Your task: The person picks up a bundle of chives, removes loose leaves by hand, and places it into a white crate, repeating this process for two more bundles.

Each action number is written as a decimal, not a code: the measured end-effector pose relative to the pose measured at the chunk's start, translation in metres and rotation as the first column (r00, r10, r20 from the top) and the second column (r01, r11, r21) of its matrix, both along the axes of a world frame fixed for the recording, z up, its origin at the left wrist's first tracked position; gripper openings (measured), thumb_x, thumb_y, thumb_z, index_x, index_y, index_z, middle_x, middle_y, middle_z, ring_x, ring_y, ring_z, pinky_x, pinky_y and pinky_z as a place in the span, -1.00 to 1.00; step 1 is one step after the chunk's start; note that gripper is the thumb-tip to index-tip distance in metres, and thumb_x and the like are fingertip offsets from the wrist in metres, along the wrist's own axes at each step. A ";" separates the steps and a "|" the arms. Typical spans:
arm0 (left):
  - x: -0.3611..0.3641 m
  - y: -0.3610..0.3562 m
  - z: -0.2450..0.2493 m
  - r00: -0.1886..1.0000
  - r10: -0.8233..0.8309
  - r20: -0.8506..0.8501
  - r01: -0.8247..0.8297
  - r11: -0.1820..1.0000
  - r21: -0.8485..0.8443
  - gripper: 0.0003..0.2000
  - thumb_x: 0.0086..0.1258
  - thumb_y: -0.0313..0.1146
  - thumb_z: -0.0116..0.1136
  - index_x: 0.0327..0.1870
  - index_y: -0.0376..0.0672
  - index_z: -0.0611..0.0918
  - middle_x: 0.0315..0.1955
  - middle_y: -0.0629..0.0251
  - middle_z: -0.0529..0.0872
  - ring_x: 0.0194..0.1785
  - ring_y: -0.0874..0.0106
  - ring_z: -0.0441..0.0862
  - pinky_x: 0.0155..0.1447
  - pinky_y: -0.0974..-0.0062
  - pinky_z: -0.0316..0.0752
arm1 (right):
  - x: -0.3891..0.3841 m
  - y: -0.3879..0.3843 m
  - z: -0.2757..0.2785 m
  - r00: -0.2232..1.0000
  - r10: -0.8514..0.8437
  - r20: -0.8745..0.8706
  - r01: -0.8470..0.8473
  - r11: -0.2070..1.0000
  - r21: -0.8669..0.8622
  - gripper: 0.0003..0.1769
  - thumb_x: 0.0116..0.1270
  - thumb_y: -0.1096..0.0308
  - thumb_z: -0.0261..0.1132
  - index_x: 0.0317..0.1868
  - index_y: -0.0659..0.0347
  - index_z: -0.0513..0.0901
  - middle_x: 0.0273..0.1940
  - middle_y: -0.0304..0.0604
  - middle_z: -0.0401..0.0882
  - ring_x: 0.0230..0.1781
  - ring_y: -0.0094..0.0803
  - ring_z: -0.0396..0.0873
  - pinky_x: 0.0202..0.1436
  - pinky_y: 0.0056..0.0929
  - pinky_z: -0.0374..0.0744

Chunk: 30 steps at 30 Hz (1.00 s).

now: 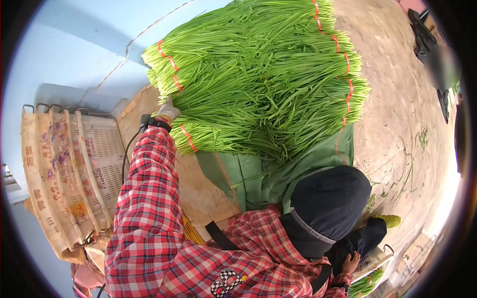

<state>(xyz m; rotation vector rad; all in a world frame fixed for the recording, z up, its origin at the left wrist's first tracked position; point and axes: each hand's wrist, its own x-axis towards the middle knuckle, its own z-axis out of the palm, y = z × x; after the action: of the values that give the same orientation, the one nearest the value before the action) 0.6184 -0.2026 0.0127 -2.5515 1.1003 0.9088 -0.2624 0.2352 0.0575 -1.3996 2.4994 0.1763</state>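
Observation:
My left hand (169,110) wears a pale glove and has a dark device strapped at the wrist. It is closed around the cut ends of a bundle of garlic chives (213,105) at the left side of a large pile. Part of its fingers is hidden among the stems. The bundles around it are tied with red bands (188,136). A bare hand at the lower right, my right hand (350,263), rests on dark cloth with its fingers laid out, holding nothing that I can see.
A green sheet (223,171) lies under the pile. Stacked plastic crates (64,169) stand at the left by a blue wall (99,35). Loose leaves (407,169) litter the floor at the right. A dark rounded hood (330,203) covers part of the view.

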 end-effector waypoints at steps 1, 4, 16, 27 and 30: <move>0.004 0.001 -0.009 0.995 -0.081 0.051 0.083 0.996 -0.039 -0.06 -0.01 -0.38 0.16 0.50 -0.09 -0.02 0.21 -0.24 0.42 0.26 -0.02 0.43 0.26 0.30 0.38 | -0.001 -0.001 0.002 1.000 -0.004 -0.008 0.004 1.000 0.001 -0.67 0.18 0.35 0.20 -0.06 0.31 0.55 -0.07 0.03 0.49 0.03 -0.02 0.45 0.16 -0.21 0.42; 0.000 -0.003 -0.002 0.997 -0.066 0.039 0.065 0.998 0.007 -0.05 -0.01 -0.36 0.16 0.50 -0.09 -0.04 0.24 -0.24 0.38 0.28 -0.02 0.41 0.27 0.26 0.36 | -0.006 -0.002 -0.001 1.000 0.006 0.031 -0.006 1.000 -0.012 -0.67 0.17 0.36 0.20 -0.06 0.31 0.55 -0.07 0.02 0.49 0.02 -0.02 0.46 0.15 -0.21 0.43; 0.003 0.023 -0.007 0.966 -0.217 0.138 0.239 0.956 -0.170 -0.27 -0.03 -0.33 0.24 0.31 -0.07 0.35 -0.06 -0.13 0.64 0.05 -0.05 0.58 0.13 0.22 0.48 | 0.011 -0.012 0.005 1.000 -0.007 0.022 0.007 1.000 -0.005 -0.69 0.14 0.37 0.18 -0.12 0.36 0.57 -0.12 0.04 0.50 -0.03 -0.02 0.47 0.11 -0.21 0.44; -0.057 0.043 0.055 0.732 -0.594 0.335 0.531 0.805 0.265 -0.04 -0.17 -0.04 0.44 0.38 -0.11 0.30 0.21 -0.06 0.46 0.28 0.03 0.41 0.36 0.28 0.30 | 0.048 -0.029 0.022 0.983 -0.178 0.043 0.175 0.983 0.060 -0.65 0.17 0.30 0.21 -0.07 0.33 0.56 0.08 0.15 0.44 0.14 0.07 0.38 0.26 -0.13 0.33; -0.049 0.053 0.036 0.473 -0.672 0.569 0.700 0.679 0.220 -0.06 -0.15 0.00 0.45 0.36 -0.09 0.31 0.20 0.00 0.49 0.28 0.12 0.43 0.31 0.19 0.36 | 0.040 -0.017 0.013 0.985 -0.169 0.020 0.168 0.985 0.027 -0.64 0.15 0.30 0.22 -0.05 0.31 0.56 0.10 0.15 0.44 0.16 0.07 0.37 0.28 -0.11 0.30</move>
<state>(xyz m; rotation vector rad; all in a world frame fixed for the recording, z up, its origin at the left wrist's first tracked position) 0.5693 -0.1497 0.0485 -1.8321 1.6818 -0.1725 -0.2219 0.2187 0.0701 -1.1667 2.5725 0.1566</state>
